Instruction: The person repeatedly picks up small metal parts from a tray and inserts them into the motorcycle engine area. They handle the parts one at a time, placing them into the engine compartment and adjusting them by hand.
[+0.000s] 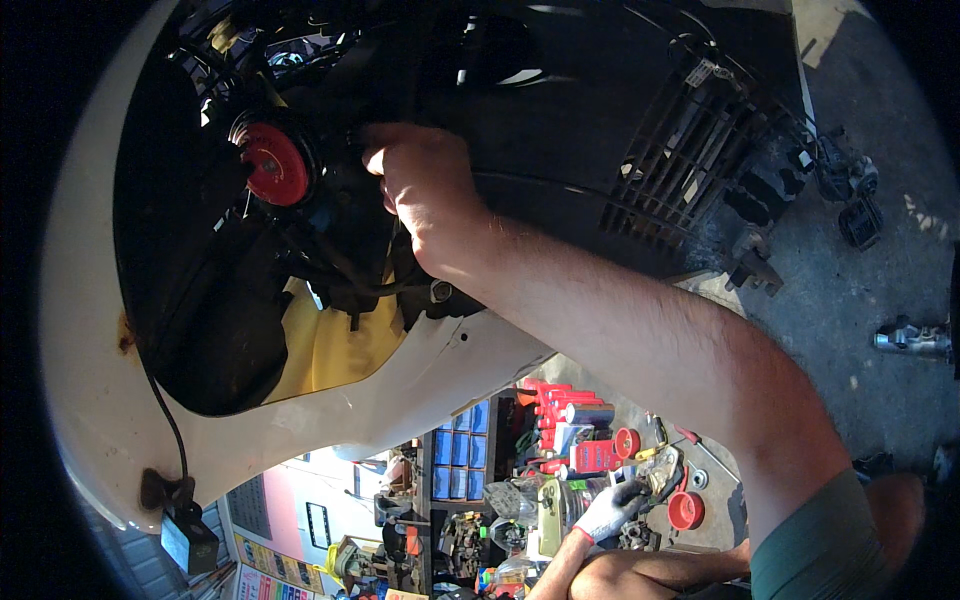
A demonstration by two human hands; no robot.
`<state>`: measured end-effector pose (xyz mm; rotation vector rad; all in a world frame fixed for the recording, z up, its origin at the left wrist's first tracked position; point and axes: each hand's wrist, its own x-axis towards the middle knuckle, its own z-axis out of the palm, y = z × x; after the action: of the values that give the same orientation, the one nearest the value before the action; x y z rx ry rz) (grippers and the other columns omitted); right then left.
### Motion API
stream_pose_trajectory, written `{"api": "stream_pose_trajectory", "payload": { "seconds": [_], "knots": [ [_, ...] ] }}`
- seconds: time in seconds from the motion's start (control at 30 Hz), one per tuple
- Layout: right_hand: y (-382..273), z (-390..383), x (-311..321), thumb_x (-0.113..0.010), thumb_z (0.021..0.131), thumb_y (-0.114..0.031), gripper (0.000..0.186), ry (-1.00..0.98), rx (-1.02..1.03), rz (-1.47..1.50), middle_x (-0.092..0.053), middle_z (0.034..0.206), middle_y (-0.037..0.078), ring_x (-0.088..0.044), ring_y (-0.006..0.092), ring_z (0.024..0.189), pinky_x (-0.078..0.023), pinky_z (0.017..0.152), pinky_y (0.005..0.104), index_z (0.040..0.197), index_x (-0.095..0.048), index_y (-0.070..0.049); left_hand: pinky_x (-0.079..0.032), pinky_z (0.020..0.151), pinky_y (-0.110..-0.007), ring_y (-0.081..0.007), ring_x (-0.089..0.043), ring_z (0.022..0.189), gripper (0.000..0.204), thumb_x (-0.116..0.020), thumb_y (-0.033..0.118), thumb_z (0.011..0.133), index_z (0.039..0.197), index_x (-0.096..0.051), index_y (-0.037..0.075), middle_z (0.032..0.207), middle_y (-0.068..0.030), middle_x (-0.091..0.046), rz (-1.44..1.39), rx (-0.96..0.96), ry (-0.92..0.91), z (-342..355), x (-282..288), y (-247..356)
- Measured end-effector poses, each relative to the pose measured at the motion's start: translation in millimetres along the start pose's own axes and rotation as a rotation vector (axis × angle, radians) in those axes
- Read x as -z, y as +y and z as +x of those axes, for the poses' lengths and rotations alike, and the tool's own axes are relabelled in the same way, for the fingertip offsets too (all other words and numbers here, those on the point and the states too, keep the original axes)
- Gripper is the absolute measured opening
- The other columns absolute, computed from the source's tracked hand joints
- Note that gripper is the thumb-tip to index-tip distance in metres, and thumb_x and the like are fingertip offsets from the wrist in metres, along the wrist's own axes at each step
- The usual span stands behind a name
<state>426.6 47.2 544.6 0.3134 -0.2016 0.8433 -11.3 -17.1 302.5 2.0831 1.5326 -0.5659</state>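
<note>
My right hand [425,185] reaches into the dark cavity of a white vehicle body [300,430]. Its fingers are curled closed; shadow hides whatever they grip. Just left of the fingers sits a red round disc with a dark ribbed rim [275,165], like a car horn, apart from the hand. Under my wrist are dark hoses or wires, and a bolt head [441,291] sits near the panel edge. Deeper down, a yellow panel [345,335] shows through the opening. A thin black cable [540,183] runs from behind my hand to the right. My left hand is out of view.
A slatted grille [670,150] is at upper right. Loose metal parts [910,340] lie on the concrete floor. At the bottom, a white-gloved hand [608,512], seemingly another person's, is among red containers [597,456] and tools. Beside them stands a blue drawer rack [460,450].
</note>
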Motion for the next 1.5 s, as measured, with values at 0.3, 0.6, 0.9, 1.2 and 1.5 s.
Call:
{"api": "stream_pose_trajectory", "payload": {
  "seconds": [0.3,0.6,0.9,1.2,1.5],
  "knots": [
    [21.5,-5.8,4.7,-0.062,0.085,0.000,0.043,-0.056,0.153,0.054,-0.068,0.086,0.005,-0.057,0.0080,0.072,-0.047,0.066,0.0245,0.128,-0.068,0.001,-0.054,0.077,-0.029,-0.0127,-0.064,0.089,0.031,-0.063,0.021,0.101,0.126,-0.066,0.004,0.106,-0.0081,-0.072,0.026,0.008,0.015,-1.0,-0.1,0.0],
    [28.6,-19.4,8.6,-0.056,0.089,0.003,0.052,-0.078,0.484,-0.542,-0.054,0.125,0.016,-0.059,0.0215,0.103,-0.049,0.092,0.0306,0.141,-0.055,0.003,-0.054,0.082,-0.032,-0.0160,-0.064,0.091,0.029,-0.063,0.020,0.100,0.125,-0.065,0.003,0.106,-0.0106,-0.071,0.030,-0.012,0.013,0.0,0.7,-2.3],
    [28.7,-22.6,15.0,-0.054,0.086,0.007,0.054,-0.088,0.561,-0.663,-0.050,0.119,0.016,-0.056,0.0240,0.105,-0.048,0.094,0.0310,0.141,-0.055,0.004,-0.054,0.086,-0.033,-0.0188,-0.066,0.095,0.030,-0.062,0.021,0.101,0.125,-0.065,0.003,0.109,-0.0115,-0.071,0.055,-0.046,0.018,4.0,-1.1,-9.0],
    [27.9,-30.3,17.3,-0.054,0.085,0.007,0.053,-0.100,0.609,-0.674,-0.050,0.118,0.016,-0.057,0.0251,0.105,-0.051,0.092,0.0324,0.137,-0.060,0.002,-0.054,0.088,-0.035,-0.0209,-0.066,0.097,0.029,-0.062,0.020,0.101,0.125,-0.065,0.003,0.110,-0.0126,-0.071,0.070,-0.013,-0.017,3.5,2.4,-3.6],
    [21.2,-31.7,16.7,-0.057,0.086,0.004,0.051,-0.102,0.600,-0.847,-0.051,0.118,0.016,-0.062,0.0242,0.097,-0.056,0.081,0.0335,0.137,-0.061,0.001,-0.053,0.089,-0.034,-0.0202,-0.066,0.098,0.029,-0.062,0.018,0.100,0.125,-0.065,0.002,0.112,-0.0135,-0.071,0.061,-0.006,-0.023,2.1,4.0,3.0]
  ]
}}
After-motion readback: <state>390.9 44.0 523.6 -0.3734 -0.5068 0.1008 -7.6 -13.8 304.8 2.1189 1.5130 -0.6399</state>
